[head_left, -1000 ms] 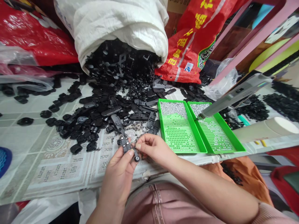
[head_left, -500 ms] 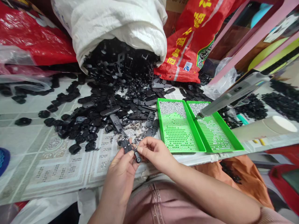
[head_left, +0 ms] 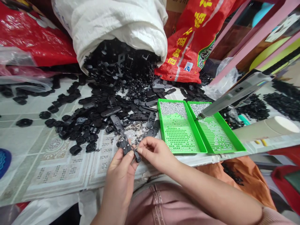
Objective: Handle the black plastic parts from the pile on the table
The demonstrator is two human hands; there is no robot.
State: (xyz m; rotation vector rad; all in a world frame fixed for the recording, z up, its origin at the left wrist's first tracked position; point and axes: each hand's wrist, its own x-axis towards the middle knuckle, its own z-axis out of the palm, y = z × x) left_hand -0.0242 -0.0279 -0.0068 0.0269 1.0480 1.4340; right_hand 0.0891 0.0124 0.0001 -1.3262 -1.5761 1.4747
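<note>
Left hand (head_left: 122,165) and right hand (head_left: 153,151) both pinch a small black plastic part (head_left: 127,148) over the worktop (head_left: 47,168) edge; a slipped grip could drop it off

Big yellow signs are printed on the red sack (head_left: 189,40), far up and to the right of the right hand (head_left: 156,153). They look like Chinese writing, but they cannot be read well. A small blue and white mark is seen lower on it.
</note>
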